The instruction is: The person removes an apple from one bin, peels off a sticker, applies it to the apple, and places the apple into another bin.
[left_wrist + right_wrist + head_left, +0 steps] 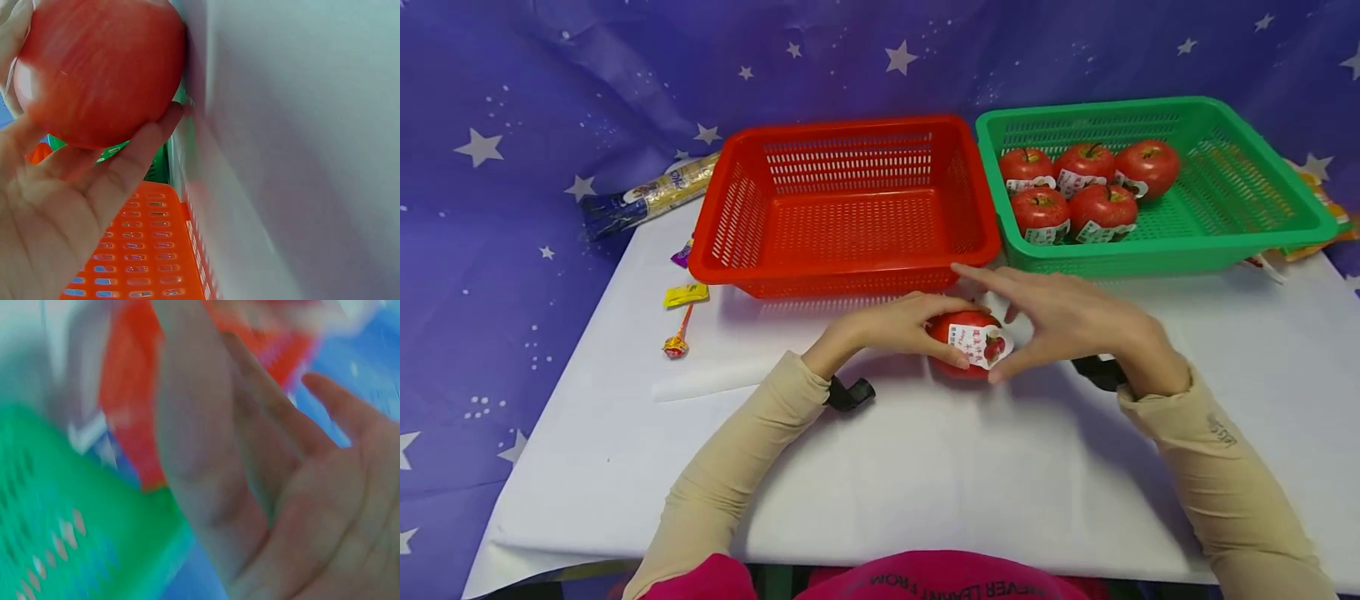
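A red apple [972, 367] with a white printed label is on the white table, in front of the red basket [842, 279]. My left hand [898, 327] grips it from the left, thumb on the near side and fingers round the far side. The left wrist view shows the apple [106, 69] large against the fingers. Just to the right hovers my right hand [1063, 315], fingers spread and nothing held. Blur softens the right hand [312, 481] in the right wrist view. In the green basket [1150, 257] several labelled apples [1103, 208] sit toward the left.
Left of the red basket lie a pasta packet [658, 198], a yellow wrapped sweet [686, 294] and a lollipop [675, 346]. An orange packet [1330, 208] lies partly behind the green basket. A starry purple cloth [865, 50] hangs behind the table [940, 492].
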`<control>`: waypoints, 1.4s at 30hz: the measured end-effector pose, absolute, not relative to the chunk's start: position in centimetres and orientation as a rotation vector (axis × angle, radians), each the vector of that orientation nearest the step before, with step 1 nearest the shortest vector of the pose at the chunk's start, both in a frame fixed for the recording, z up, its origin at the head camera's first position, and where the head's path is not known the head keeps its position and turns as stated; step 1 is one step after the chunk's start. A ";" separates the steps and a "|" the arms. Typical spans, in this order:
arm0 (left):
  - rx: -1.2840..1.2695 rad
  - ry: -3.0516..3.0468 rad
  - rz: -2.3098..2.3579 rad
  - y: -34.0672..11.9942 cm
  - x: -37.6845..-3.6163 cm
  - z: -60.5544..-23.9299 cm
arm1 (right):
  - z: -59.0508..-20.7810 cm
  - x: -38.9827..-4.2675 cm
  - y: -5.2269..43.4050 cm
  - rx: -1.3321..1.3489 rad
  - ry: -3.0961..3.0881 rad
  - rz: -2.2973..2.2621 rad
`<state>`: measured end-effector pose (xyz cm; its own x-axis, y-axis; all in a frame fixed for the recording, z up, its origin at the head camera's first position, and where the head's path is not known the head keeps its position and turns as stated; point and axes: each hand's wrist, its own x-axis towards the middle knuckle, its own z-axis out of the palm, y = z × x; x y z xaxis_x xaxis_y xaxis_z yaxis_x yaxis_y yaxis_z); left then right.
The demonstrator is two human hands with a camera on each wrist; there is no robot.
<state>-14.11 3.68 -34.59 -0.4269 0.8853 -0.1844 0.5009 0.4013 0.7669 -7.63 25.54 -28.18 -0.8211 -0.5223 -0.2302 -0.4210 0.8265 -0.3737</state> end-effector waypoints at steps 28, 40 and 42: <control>1.263 1.923 0.940 2.4 -13.2 -35.0 | -32.4 -9.7 25.0 -0.795 2.253 -0.855; 1.278 1.895 0.953 2.9 -13.9 -35.0 | -31.9 -9.8 25.5 -0.791 2.305 -0.727; 1.264 1.887 0.962 3.0 -13.9 -35.0 | -31.8 -9.7 25.6 -0.763 2.302 -0.702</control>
<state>-13.94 3.05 -35.03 -0.3131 0.9419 -0.1216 0.4546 0.2610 0.8516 -9.66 25.60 -31.81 -0.6500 -0.6613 -0.3744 -0.3397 0.6935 -0.6353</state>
